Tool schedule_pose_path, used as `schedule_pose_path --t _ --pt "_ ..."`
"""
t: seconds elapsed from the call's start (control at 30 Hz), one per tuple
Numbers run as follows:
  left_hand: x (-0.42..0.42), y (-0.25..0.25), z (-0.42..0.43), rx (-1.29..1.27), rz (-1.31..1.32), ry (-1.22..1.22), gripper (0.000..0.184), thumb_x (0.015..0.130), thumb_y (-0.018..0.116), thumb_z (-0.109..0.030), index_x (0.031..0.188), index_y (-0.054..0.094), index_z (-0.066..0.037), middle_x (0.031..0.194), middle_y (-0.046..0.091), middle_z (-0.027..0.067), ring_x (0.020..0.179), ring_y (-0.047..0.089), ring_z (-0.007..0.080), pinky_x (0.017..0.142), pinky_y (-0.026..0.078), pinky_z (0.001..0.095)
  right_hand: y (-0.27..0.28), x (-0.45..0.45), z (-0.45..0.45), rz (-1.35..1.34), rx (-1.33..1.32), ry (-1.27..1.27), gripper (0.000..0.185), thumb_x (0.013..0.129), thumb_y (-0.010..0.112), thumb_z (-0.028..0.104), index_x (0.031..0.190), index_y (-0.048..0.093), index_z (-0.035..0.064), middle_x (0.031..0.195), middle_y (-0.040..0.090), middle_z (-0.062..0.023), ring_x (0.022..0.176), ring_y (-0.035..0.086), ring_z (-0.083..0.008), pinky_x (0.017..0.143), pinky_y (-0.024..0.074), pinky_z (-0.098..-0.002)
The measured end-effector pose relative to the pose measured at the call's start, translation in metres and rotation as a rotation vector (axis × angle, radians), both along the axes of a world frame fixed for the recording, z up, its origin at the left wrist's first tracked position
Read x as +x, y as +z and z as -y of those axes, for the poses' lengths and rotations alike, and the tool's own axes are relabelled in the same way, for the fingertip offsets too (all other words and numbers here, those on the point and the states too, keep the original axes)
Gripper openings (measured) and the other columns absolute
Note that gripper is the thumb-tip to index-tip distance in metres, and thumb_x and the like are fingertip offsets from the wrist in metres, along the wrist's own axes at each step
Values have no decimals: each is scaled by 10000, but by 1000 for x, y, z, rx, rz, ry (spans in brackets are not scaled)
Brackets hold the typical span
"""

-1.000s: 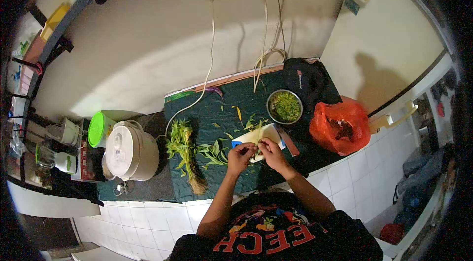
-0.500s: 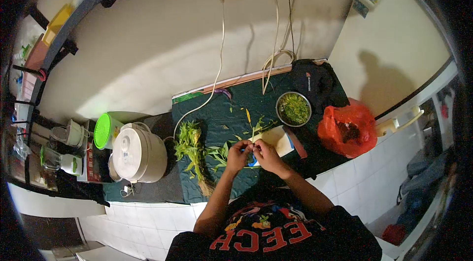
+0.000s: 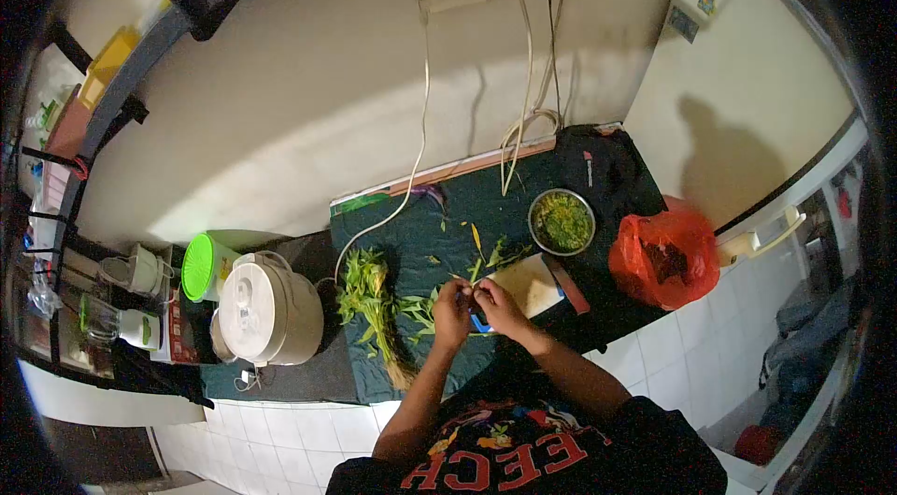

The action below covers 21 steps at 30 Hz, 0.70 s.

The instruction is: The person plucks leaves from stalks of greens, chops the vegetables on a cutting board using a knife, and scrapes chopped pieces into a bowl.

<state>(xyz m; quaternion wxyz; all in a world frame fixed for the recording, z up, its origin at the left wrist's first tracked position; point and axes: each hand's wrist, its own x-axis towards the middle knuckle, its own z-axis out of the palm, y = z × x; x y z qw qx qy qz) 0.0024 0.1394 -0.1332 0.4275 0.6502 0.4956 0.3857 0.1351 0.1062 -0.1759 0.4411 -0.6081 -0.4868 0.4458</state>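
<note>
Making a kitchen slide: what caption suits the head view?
Left hand and right hand pinch a green stem near a pale board, with a bowl of greens beyond.

Black short-sleeved shirt (image 3: 645,444), red lettering (image 3: 478,472), multicoloured print (image 3: 491,437); bare hands (image 3: 501,310).

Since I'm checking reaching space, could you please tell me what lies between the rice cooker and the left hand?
The head view shows a bundle of leafy greens, then loose leaves nearer the left hand.
</note>
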Motion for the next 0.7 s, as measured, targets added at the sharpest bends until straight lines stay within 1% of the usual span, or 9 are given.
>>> schedule_pose_path --t 0.03,0.1,0.13,0.23,0.37,0.5,0.6,0.63,0.7 --pt "-4 -1 5 -119 83 18 165 969 577 -145 1044 574 2 841 591 44 769 531 136 719 462 286 -19 -1 5 -3 -10 1 292 942 567 255 1105 549 14 960 650 -212 907 650 -348 757 494 -414" --pt "-16 -26 -8 85 56 67 116 983 555 -128 1031 555 -22 845 557 4 736 502 103 683 440 259 -52 1 3 -201 105 -37 180 974 540 185 1024 518 13 797 559 -53 724 552 -138 684 455 -317" --pt "-24 -19 -12 -10 139 119 102 993 542 -129 1022 550 -31 846 551 -9 733 489 84 674 428 246 -11 14 12 -121 -88 16 164 964 549 158 1040 530 14 880 628 -61 811 618 -151 736 487 -323" --pt "-41 -2 -20 -108 461 151 170 1017 521 -214 1037 522 -45 834 527 -26 696 439 60 626 372 220 -39 43 4 96 -97 -6 140 942 577 136 1020 563 21 880 653 -74 831 642 -156 742 503 -323" --pt "-44 33 -9 -258 478 175 153 1011 532 -194 1049 555 -48 875 555 -16 769 480 57 685 403 223 -58 83 -35 249 47 -235 99 898 624 114 960 610 38 773 634 -79 745 636 -180 684 502 -333" --pt "-33 34 0 -195 510 108 165 1017 524 -215 1023 542 -51 896 553 -12 809 483 80 750 392 235 -19 93 -61 404 89 -173 134 875 640 99 997 625 45 871 656 -87 804 645 -214 720 508 -346" --pt "-30 36 6 -236 499 87 157 1017 521 -200 1048 563 -53 929 559 -12 860 491 86 802 384 231 13 83 -54 1106 197 35 261 886 635 146 1127 630 46 1106 641 -118 1038 610 -302 890 482 -364" --pt "-27 38 9 -244 496 84 155 1016 522 -197 1051 568 -53 937 560 -13 870 489 85 811 382 232 19 74 -48 1098 200 40 261 886 635 146 1127 630 46 1106 641 -118 1038 610 -302 890 482 -364" --pt "-25 39 14 -222 511 90 152 1016 519 -186 1053 572 -49 955 567 -17 897 491 79 832 382 227 30 60 -33 249 226 194 289 915 605 186 1158 629 30 1078 676 -152 939 657 -318 858 514 -399"
